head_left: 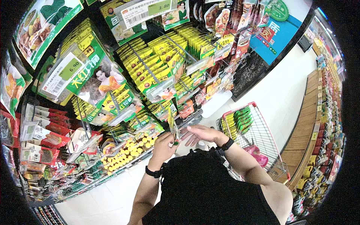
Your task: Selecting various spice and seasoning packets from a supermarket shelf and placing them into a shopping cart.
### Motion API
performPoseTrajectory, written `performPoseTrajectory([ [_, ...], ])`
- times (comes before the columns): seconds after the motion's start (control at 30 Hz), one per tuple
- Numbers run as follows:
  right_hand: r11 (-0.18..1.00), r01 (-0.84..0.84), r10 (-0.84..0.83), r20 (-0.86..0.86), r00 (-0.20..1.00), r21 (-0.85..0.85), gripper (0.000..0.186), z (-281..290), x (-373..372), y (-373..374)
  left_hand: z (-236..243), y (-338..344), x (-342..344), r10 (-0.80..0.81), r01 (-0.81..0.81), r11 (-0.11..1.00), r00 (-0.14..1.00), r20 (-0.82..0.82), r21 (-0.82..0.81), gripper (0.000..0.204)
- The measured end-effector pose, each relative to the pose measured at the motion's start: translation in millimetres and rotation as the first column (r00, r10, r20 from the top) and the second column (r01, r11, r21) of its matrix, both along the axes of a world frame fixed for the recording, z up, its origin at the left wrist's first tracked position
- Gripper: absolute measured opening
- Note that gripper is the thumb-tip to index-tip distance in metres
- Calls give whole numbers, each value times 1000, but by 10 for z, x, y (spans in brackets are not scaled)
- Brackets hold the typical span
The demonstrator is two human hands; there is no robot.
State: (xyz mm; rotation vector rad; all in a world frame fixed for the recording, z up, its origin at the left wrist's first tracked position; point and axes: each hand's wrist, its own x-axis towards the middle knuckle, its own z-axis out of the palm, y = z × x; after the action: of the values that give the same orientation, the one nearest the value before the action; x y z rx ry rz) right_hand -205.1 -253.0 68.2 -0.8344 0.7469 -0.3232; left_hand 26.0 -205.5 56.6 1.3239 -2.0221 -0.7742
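Note:
My left hand point(165, 147) is closed on a small, thin yellow-green seasoning packet point(171, 122), seen nearly edge-on and standing upright. Just to its right, my right hand point(204, 135) is held with its fingers stretched out and apart, close to the packet's lower end; I see nothing in its grip. Both hands are in front of hanging rows of yellow and green seasoning packets point(153, 67). Below and left of the left hand are several yellow-capped jars point(129, 153) on a low shelf.
A red-rimmed wire shopping cart point(268, 131) stands to my right, carrying stacked yellow and green packets point(238, 122) and a pink bag point(257, 154). Price tag holders point(62, 77) stick out from the rack's hooks. Farther right runs a wood-fronted display counter point(300, 127). Red-and-white packets point(48, 133) fill the left.

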Motion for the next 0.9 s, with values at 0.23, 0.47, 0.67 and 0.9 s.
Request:
performPoseTrajectory([
  [0.23,928,126,-166,-88,982,-350,34,-340,-86,152,203,12,-247,-196,212,964,974,110,-162,38],
  [0.47,932,183,-221,-91,971,-314,29,-323,-380,295,-268,-9,-125,11,14,972,994,-105,236,42],
  [0.67,913,97,-153,-112,982,-397,31,-321,-418,320,-212,35,-290,-169,290,905,916,-363,310,39],
  [0.9,858,26,-124,-159,980,-513,39,-270,-384,261,-60,72,-315,-82,202,951,896,-437,236,32],
])
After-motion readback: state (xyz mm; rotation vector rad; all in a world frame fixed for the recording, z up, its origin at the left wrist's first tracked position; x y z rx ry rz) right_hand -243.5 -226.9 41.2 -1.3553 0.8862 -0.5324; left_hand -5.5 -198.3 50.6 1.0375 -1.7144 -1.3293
